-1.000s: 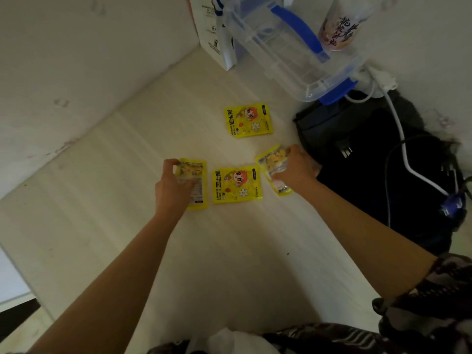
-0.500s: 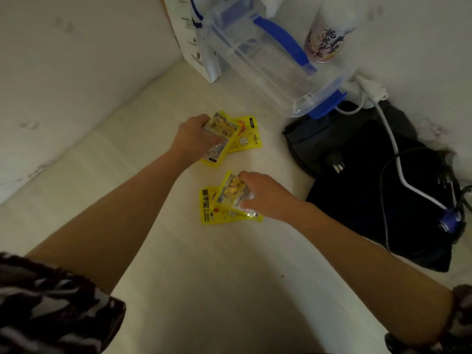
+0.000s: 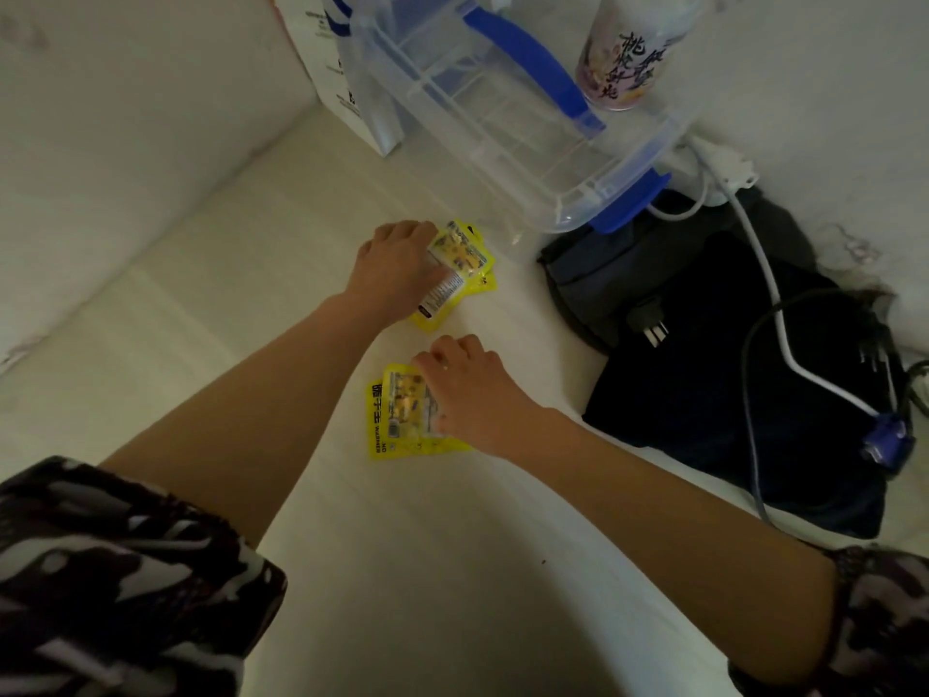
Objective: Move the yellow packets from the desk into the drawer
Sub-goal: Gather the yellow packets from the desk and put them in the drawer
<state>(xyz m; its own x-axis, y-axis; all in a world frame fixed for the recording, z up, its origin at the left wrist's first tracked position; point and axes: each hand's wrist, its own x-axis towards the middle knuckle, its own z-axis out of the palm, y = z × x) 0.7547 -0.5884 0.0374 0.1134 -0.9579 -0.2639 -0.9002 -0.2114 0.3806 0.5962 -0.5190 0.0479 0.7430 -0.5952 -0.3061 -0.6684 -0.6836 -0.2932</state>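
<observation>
Two stacks of yellow packets lie mid-desk (image 3: 452,570): the left hand (image 3: 397,269) grips the far stack (image 3: 460,266), the right hand (image 3: 472,389) pinches the near stack (image 3: 397,415). Clear box (image 3: 502,123) crowds twelve o'clock, dark bag (image 3: 704,354) three; bare desk opens toward six.

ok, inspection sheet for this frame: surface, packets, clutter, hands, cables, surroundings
Surface: pale desk, bare in front.
Job's things: far packets stacked in a pair; near packets likewise. No drawer seen.
Clutter: clear storage box, bottle, dark bag, paper bag.
Hands: left hand on far packets; right hand on near packets.
Cables: white cable and a black one over the bag.
Surroundings: white walls.
</observation>
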